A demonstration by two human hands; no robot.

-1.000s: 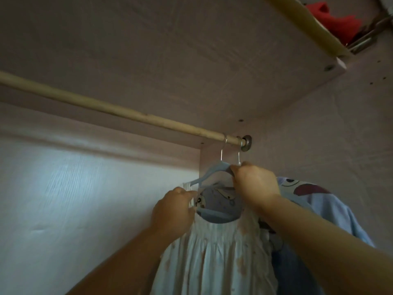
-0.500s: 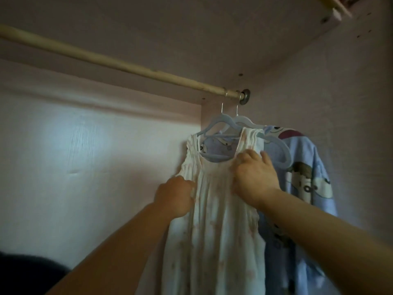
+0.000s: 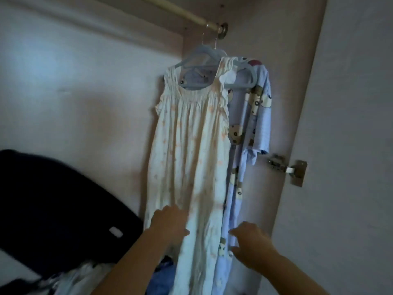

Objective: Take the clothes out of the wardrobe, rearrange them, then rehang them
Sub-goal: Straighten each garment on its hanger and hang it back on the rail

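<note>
Left hand [image 3: 168,224] rests against the lower left edge of a long white sleeveless nightdress [image 3: 191,145] with a faint orange print; its fingers lie over the cloth, but I cannot tell whether they pinch it. Right hand [image 3: 251,245], just to the right, reaches with loose, spread fingers [image 3: 232,232] to the edge of a blue cartoon-printed garment [image 3: 259,107] and grasps nothing. The nightdress hangs between the two hands with its long axis vertical, gathered neckline up and hem running down out of view. Straight above the hands its straps sit on a pale blue plastic hanger [image 3: 200,54], and the blue garment hangs just behind it to the right. Both hooks hang on a pale wooden rail [image 3: 170,8] near its metal socket [image 3: 223,31]. Right of the right hand, a metal door hinge [image 3: 287,169] is on the wardrobe side. Left of the left hand lies a big dark blurred shape [image 3: 53,199], with a heap of crumpled clothes [image 3: 85,277] below it.
</note>
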